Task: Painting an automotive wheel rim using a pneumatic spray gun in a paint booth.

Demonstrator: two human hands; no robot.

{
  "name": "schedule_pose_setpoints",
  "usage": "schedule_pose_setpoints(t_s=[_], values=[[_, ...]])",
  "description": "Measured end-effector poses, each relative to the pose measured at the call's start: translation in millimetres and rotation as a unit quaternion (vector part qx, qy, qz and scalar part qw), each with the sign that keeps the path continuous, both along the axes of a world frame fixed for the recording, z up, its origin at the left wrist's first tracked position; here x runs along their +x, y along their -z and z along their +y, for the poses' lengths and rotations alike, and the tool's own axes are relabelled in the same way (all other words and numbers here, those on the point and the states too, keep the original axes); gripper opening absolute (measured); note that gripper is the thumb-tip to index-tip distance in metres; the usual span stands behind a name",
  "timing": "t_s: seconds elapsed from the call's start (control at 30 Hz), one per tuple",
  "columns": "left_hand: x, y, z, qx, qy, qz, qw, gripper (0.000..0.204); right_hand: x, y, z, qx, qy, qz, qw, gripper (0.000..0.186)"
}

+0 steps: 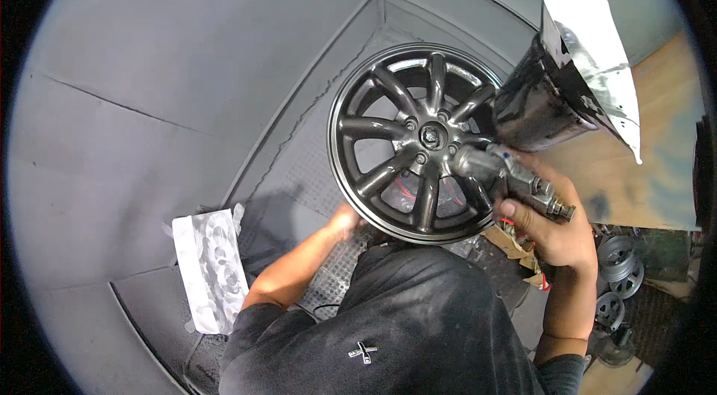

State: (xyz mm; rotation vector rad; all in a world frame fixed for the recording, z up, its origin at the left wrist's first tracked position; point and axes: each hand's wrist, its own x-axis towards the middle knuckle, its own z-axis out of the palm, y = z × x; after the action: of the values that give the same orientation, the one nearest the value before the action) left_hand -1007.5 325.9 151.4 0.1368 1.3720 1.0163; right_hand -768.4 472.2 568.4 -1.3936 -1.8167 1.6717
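Head view. Dark grey multi-spoke alloy wheel (424, 142) stands upright, face toward the camera, in the corner of a grey spray booth (187, 74), just in front of where the two wall panels meet. Its lower rim sits over a perforated grey floor plate (332, 275).

Right hand (551, 219) is closed around the grip of a spray gun (515, 175); the thumb lies along the gun's rear end, next to the metal fitting there. The gun's nozzle points at the wheel's right-hand spokes, close to the hub. A paint-smeared black cup (539, 100) is mounted on top of the gun, with a white liner (597, 59) sticking out of its mouth.

Left hand (345, 217) is at the wheel's lower left rim, touching it. Fingers are curled at the rim's edge; how far they close cannot be made out, as they are partly hidden.

A white masking sheet with grey overspray rings (210, 268) lies at the booth's left floor edge. Smaller grey wheels (620, 260) are stacked at the lower right, outside the booth.
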Motion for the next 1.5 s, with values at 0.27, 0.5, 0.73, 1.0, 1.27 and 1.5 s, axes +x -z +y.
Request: schedule_pose_setpoints(t_s=[0.27,0.5,0.73,1.0,1.27,1.5], values=[[-109,78,111,0.086,-0.035,0.057,0.994,0.019,0,10,-1,0.132,0.021,-0.026,0.991,0.047],[-86,56,156,0.117,-0.105,-0.056,0.986,0.02,66,-5,19,0.193,0.164,-0.107,0.962,0.045],[-4,17,69,0.084,-0.232,-0.096,0.964,0.022,191,-6,-11,0.158,0.193,-0.135,0.959,0.045],[206,9,-53,-0.034,-0.193,-0.161,0.967,0.028,268,-13,-59,0.088,0.13,-0.138,0.978,0.049],[310,-35,-26,0.165,0.353,0.106,0.915,0.025,298,-14,-70,0.021,0.028,-0.106,0.994,0.051],[327,-36,0,-0.045,-0.004,-0.162,0.986,0.027,309,-13,-49,-0.045,-0.069,-0.067,0.994,0.055]])
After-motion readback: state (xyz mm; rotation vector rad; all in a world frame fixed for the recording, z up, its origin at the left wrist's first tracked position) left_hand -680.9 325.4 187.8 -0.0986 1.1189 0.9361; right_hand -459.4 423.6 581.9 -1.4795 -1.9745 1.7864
